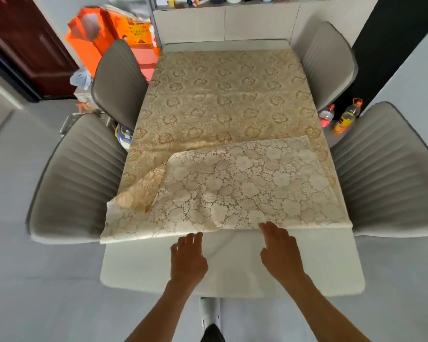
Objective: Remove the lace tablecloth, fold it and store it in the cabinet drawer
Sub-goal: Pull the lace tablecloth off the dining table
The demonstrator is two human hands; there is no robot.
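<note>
The lace tablecloth [223, 104] is cream-gold with a repeating flower motif and covers most of the pale tabletop [232, 265]. Its near end is folded back over itself, showing a paler, open-work floral underside, with one corner crumpled at the fold's left side. The left hand [188, 257] hovers open just short of the folded edge; the right hand [279, 253], fingers straight, touches that edge. Writing on the orange box [134, 28] beyond the tablecloth is too blurred to read
</note>
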